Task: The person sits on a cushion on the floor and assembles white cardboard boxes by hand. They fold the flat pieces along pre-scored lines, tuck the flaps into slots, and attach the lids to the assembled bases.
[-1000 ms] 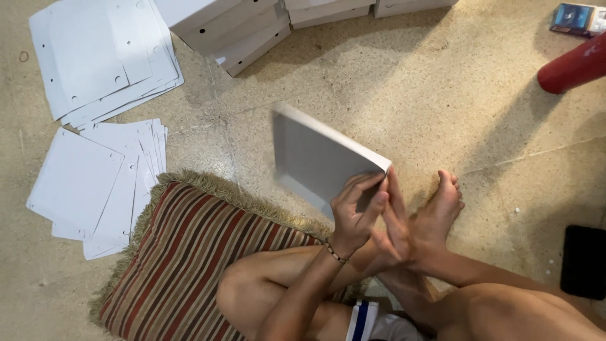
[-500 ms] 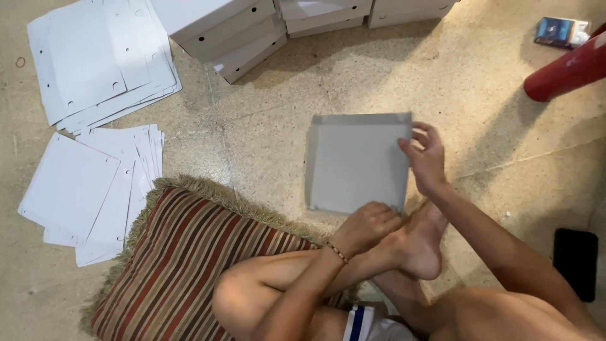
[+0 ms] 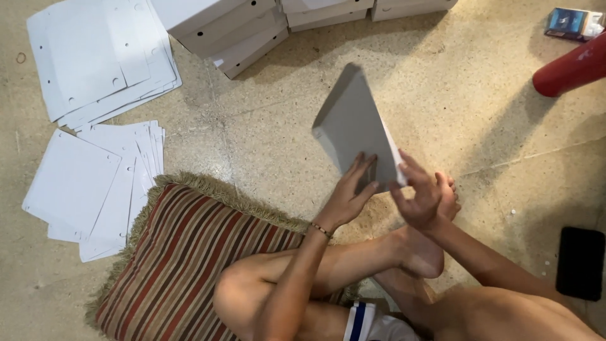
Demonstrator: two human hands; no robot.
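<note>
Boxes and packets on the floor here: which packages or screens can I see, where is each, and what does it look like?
Folded grey box: held tilted by left hand and right hand.
Finished white boxes: stacked at top, with small round holes.
Flat white box blanks: two piles at left, punched holes.
Small blue packet: top right, rectangular.
Dark flat slab: right edge, possibly a phone, screen blank.

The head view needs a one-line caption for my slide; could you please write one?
Seated cross-legged on the floor, a person tilts a grey box lid up between left hand and right hand.
</note>
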